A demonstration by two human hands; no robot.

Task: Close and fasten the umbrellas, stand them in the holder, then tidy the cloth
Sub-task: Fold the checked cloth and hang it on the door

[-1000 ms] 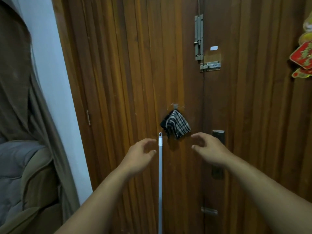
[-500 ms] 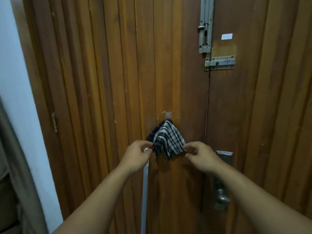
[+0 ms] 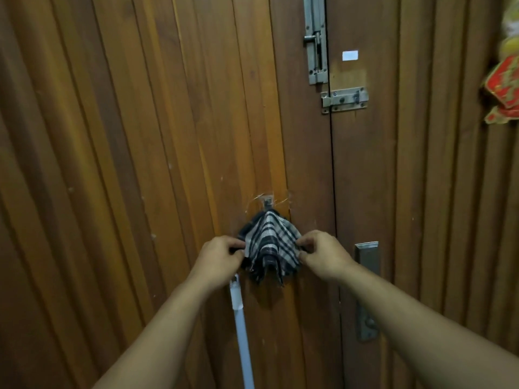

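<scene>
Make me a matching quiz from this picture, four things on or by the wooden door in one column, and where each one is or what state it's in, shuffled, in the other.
Things:
1. checked cloth
2. white pole
3. horizontal latch
4. red ornament

Places or states:
A. at the right edge of the view
B. hanging from a small hook, pinched at each side by the left hand and right hand
C. across the seam between the two door leaves
D. standing below the left hand

Pairs: 1-B, 2-D, 3-C, 4-A
</scene>
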